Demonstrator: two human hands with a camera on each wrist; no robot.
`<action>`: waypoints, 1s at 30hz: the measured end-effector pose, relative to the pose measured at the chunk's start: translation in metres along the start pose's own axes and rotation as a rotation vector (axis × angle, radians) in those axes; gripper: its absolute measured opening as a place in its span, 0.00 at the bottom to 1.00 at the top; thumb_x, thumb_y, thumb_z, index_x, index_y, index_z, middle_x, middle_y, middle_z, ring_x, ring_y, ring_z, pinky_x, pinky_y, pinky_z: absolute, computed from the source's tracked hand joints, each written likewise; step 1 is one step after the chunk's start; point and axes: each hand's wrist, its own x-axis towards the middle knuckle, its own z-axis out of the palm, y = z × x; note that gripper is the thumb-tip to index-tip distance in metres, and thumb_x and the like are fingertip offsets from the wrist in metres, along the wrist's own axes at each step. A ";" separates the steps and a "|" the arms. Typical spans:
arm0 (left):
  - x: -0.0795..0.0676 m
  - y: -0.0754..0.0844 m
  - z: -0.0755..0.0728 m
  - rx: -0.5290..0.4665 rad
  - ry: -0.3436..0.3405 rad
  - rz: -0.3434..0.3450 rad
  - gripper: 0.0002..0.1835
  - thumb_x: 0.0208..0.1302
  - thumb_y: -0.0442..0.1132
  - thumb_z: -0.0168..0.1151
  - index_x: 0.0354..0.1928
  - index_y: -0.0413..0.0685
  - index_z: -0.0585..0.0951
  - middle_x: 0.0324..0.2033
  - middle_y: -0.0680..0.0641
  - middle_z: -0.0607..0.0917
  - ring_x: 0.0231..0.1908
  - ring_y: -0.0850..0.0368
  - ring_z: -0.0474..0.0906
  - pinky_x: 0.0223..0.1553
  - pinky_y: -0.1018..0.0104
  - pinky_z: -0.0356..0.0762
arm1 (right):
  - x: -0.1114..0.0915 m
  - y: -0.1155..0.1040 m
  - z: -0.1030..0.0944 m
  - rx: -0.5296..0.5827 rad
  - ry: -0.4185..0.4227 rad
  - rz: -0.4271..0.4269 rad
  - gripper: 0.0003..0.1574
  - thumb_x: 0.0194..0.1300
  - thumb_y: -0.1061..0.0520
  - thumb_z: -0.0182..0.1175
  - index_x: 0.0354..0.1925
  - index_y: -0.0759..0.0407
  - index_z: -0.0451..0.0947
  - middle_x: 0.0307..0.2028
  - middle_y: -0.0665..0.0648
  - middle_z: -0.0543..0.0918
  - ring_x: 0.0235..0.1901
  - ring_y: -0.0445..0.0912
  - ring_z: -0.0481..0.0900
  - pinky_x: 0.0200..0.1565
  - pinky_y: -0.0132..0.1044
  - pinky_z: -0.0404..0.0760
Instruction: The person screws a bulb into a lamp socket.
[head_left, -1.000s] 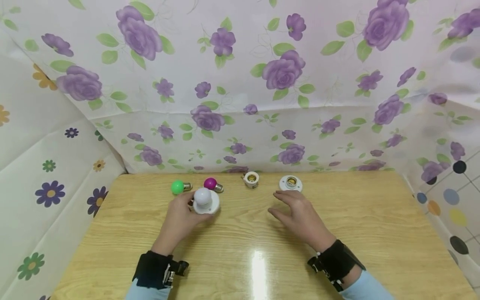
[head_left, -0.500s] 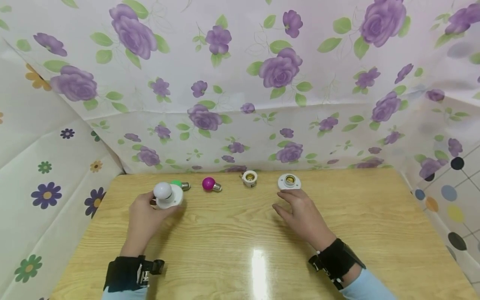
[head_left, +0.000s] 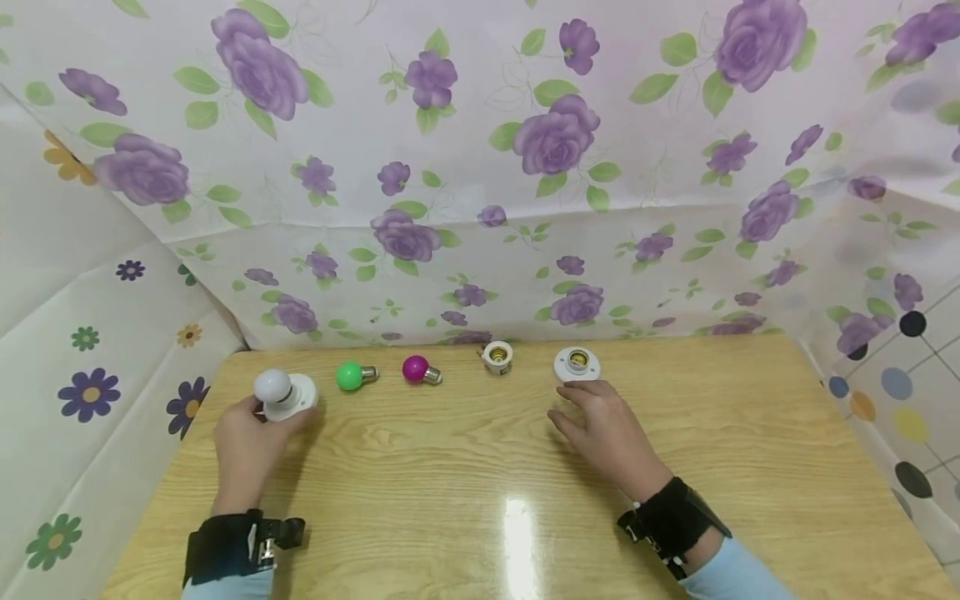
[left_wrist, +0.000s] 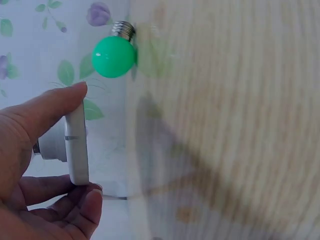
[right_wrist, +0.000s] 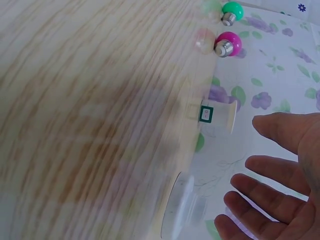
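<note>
At the table's left end my left hand [head_left: 251, 446] grips a round white lamp holder [head_left: 303, 395] by its rim, a white bulb [head_left: 272, 386] screwed into it. In the left wrist view the thumb and fingers pinch the holder's base [left_wrist: 76, 145], which is held off the table. To its right lies a green bulb [head_left: 349, 376], then a magenta bulb [head_left: 416, 369]. My right hand [head_left: 611, 429] hovers with relaxed fingers, holding nothing, just in front of a second round lamp holder [head_left: 577, 363] with no bulb in it. Between them stands a smaller white socket [head_left: 497, 357].
The wooden table [head_left: 450, 483] ends at a back wall hung with a purple-flowered sheet [head_left: 480, 167]. Patterned sheets also cover both sides. Each wrist wears a black strap with a camera; the right strap [head_left: 672, 527] is above the table.
My left hand has carried the lamp holder with its white bulb leftward, from in front of the magenta bulb to beyond the green one. The right hand has barely moved.
</note>
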 end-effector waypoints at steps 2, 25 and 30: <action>0.000 -0.004 0.001 0.006 -0.018 -0.028 0.40 0.42 0.58 0.73 0.49 0.33 0.76 0.42 0.35 0.80 0.44 0.43 0.76 0.43 0.51 0.74 | 0.000 0.000 0.000 0.000 0.000 0.001 0.22 0.58 0.49 0.65 0.47 0.59 0.79 0.47 0.56 0.79 0.49 0.48 0.73 0.48 0.40 0.74; -0.004 -0.004 0.017 0.061 -0.166 -0.155 0.46 0.42 0.63 0.71 0.53 0.29 0.73 0.48 0.31 0.76 0.50 0.38 0.72 0.49 0.45 0.70 | 0.000 0.002 0.002 -0.008 -0.039 0.027 0.23 0.58 0.48 0.65 0.48 0.59 0.80 0.48 0.56 0.79 0.48 0.48 0.73 0.48 0.40 0.74; -0.006 -0.002 0.016 0.074 -0.158 -0.145 0.44 0.42 0.62 0.71 0.50 0.29 0.75 0.46 0.31 0.78 0.47 0.39 0.73 0.47 0.47 0.71 | 0.000 0.002 0.002 -0.007 -0.042 0.024 0.22 0.58 0.48 0.64 0.47 0.59 0.80 0.47 0.56 0.79 0.47 0.48 0.74 0.47 0.39 0.74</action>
